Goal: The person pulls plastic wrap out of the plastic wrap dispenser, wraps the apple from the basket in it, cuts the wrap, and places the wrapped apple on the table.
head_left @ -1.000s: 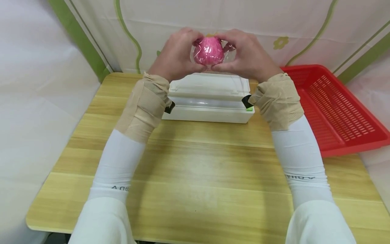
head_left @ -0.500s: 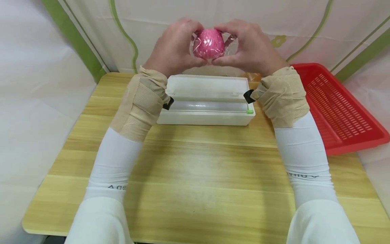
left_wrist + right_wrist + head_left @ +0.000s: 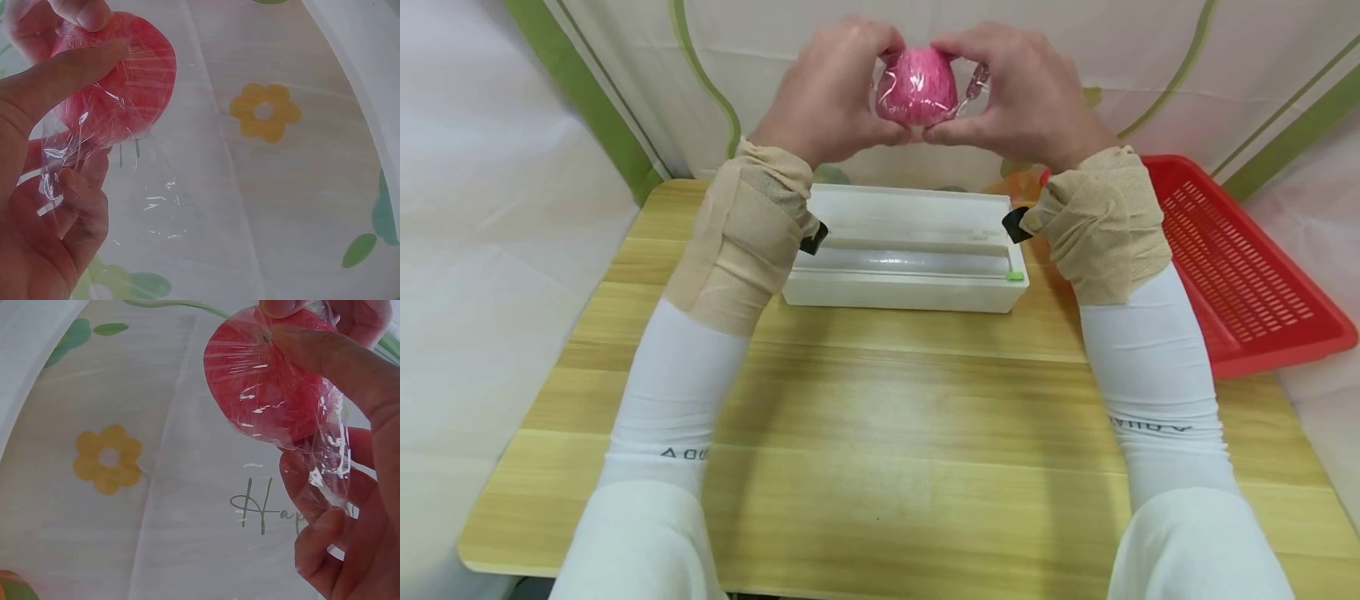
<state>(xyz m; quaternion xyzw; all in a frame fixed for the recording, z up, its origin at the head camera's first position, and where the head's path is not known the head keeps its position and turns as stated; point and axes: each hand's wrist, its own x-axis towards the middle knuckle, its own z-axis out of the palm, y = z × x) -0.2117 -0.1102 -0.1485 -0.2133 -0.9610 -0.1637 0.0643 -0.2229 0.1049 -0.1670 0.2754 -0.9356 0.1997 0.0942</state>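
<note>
Both hands hold a pinkish-red apple (image 3: 917, 86) wrapped in clear cling film, raised above and behind the white box. My left hand (image 3: 842, 92) grips its left side, with the thumb (image 3: 75, 72) lying across the film. From the other side my right hand (image 3: 1018, 96) holds it, thumb (image 3: 337, 362) pressed on the film. Loose, crumpled film (image 3: 328, 462) hangs between the right thumb and the curled lower fingers. In the left wrist view similar film (image 3: 59, 169) lies gathered in the left palm. The apple's far side is hidden in the head view.
On the wooden table (image 3: 880, 433) stands an open white cling film box (image 3: 898, 296), its film roll (image 3: 910, 261) showing and a green slider (image 3: 1015, 276) at its right end. A red slotted basket (image 3: 1247, 258) is at the right. A patterned curtain (image 3: 625, 50) hangs behind.
Both hands have risen in the head view, carrying the wrapped apple up and away from the box. More of the box's lid now shows beneath them.
</note>
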